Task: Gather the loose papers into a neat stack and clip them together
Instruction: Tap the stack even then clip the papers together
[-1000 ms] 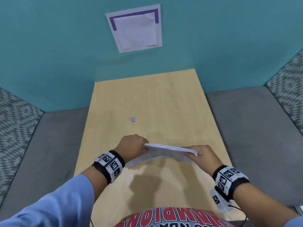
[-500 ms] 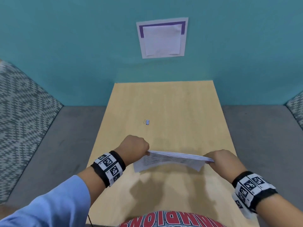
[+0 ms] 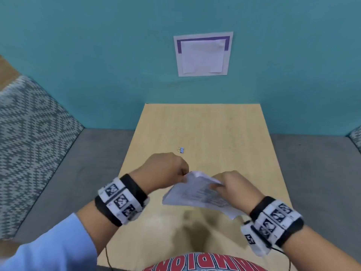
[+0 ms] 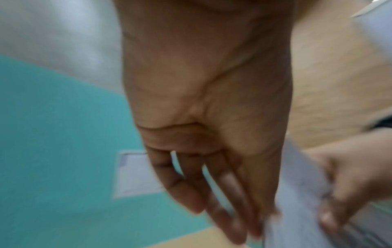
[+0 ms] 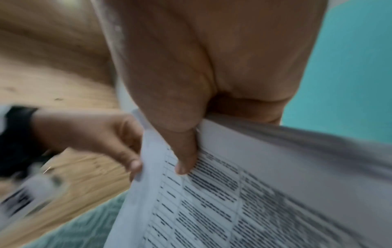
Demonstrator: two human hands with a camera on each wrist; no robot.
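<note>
A stack of printed papers [image 3: 195, 195] hangs tilted above the near part of the wooden table [image 3: 224, 133]. My right hand [image 3: 231, 186] grips its right side, with the thumb [image 5: 184, 161] pressed on the printed face [image 5: 233, 193] and the other fingers hidden behind. My left hand [image 3: 166, 171] is at the stack's upper left corner. In the left wrist view its fingers [image 4: 212, 193] run fairly straight along the paper's edge [image 4: 297, 193], and one fingertip [image 5: 134, 164] touches that edge. A small binder clip [image 3: 181, 150] lies on the table just beyond my left hand.
A teal wall [image 3: 97, 55] closes off the table's far end, with a white sheet [image 3: 203, 54] pinned to it. Grey seats [image 3: 312, 163] flank the table, and patterned cushions [image 3: 29, 133] stand at the left.
The stack was stretched level between both hands; now it is tilted and turned. My right hand has moved left onto it, and my left hand has loosened from a grip to a touch.
</note>
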